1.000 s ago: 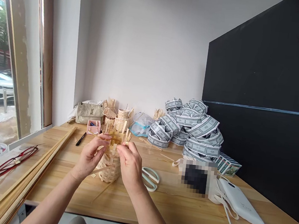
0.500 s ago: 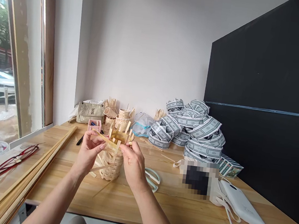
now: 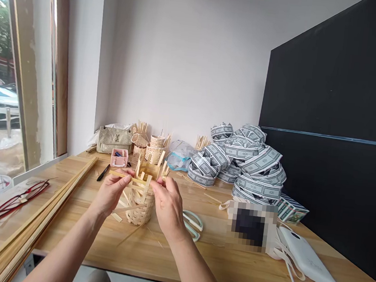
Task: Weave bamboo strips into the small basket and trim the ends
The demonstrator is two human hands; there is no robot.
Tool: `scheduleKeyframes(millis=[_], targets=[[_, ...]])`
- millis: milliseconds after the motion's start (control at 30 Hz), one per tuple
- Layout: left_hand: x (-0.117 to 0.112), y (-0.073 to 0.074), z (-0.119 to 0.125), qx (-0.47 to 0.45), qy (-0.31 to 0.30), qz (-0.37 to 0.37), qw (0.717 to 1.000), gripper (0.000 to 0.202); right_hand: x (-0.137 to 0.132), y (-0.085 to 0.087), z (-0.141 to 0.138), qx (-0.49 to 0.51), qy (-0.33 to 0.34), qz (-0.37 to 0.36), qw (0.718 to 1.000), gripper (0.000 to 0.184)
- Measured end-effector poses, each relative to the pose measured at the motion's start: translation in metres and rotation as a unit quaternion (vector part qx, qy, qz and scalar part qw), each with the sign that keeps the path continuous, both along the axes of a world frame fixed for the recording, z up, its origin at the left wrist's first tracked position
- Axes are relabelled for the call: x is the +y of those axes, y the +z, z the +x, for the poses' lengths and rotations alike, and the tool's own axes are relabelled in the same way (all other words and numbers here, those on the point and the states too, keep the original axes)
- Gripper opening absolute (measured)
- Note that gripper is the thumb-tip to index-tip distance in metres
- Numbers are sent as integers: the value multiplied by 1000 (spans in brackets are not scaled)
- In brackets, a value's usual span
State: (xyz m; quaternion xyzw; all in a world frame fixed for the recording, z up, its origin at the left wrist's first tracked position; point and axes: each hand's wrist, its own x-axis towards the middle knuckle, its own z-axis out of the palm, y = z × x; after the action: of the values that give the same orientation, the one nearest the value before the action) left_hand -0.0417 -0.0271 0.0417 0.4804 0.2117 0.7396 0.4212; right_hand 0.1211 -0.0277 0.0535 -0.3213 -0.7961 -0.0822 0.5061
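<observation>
A small half-woven bamboo basket (image 3: 140, 205) stands upright on the wooden table (image 3: 228, 263), with loose upright strips sticking out of its top. My left hand (image 3: 110, 193) is closed, pinching a thin bamboo strip (image 3: 126, 178) that runs sideways across the basket's upper part. My right hand (image 3: 167, 202) is closed on the strips at the basket's right rim. Both hands touch the basket from either side.
Pale green scissors (image 3: 193, 225) lie just right of my right hand. Long bamboo strips (image 3: 39, 223) and red glasses (image 3: 14, 199) lie at the left. A black pen (image 3: 103, 173), pink box (image 3: 119, 157), beige bag (image 3: 114, 139), finished baskets (image 3: 153, 148), patterned band rolls (image 3: 239, 165) and a white device (image 3: 306, 258) are also there.
The horizontal strip has been drawn further left through the uprights. Both hands stay at the basket's top, with the basket sitting a little lower and steadier on the table.
</observation>
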Motion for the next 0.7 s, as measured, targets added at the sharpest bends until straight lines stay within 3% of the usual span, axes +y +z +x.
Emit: scheduleKeyframes(millis=[300,433,567,700], targets=[[3,-4,-6,7,-17,-15,1000,7,2,0,0,40,64,-22,997,28],[6,0,-3,10,-34,9,999,13,5,-7,4,159,95,-101,978,28],[9,-1,1,-2,-35,-9,999,15,12,-21,5,335,82,-250,905,35],[8,-3,5,17,4,-30,999,14,17,-21,1,378,197,-383,820,56]])
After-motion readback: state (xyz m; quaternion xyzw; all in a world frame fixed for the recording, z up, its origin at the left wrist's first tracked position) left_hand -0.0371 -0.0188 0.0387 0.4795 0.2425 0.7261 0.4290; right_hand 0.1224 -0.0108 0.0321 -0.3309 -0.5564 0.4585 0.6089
